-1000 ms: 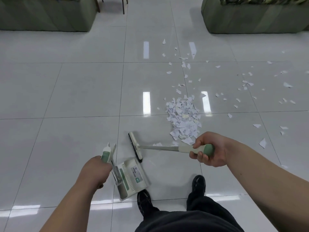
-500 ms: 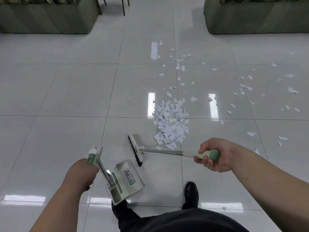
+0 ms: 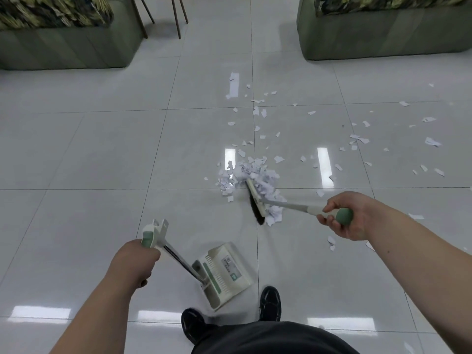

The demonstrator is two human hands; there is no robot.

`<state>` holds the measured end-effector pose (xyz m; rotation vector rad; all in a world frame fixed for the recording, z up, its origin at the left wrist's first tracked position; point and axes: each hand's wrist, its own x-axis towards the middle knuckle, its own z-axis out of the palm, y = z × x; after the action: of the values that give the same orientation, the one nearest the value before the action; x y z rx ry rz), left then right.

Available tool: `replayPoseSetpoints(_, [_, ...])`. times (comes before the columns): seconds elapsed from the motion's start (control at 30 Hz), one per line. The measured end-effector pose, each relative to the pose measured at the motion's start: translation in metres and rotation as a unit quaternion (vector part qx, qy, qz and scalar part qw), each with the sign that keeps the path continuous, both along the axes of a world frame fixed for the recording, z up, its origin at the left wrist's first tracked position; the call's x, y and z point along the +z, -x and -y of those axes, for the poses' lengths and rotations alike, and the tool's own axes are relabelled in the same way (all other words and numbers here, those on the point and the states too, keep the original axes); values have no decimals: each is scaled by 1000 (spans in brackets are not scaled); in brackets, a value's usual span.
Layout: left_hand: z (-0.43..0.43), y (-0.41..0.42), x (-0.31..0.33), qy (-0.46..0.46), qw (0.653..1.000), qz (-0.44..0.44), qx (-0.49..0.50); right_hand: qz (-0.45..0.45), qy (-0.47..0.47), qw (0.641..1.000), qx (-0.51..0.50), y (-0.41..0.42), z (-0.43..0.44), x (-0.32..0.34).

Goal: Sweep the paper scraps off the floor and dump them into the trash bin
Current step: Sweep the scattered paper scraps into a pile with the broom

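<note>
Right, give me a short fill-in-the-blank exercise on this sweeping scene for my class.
The right hand grips the handle of the ____.
The left hand holds the ____ by its long handle.
On the floor ahead lies a pile of paper ____.
Missing words: broom; dustpan; scraps.
</note>
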<state>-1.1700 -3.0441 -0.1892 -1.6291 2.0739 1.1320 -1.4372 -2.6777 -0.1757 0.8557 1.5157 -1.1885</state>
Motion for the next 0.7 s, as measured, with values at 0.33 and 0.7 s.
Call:
replayPoseSetpoints(0.33, [-30, 39, 5, 1, 999, -34, -5, -92, -10, 995, -29, 29, -16, 1])
replayPoseSetpoints(0.7, [-6, 65, 1, 39, 998, -44, -18, -35, 94, 994, -40, 16, 21, 2])
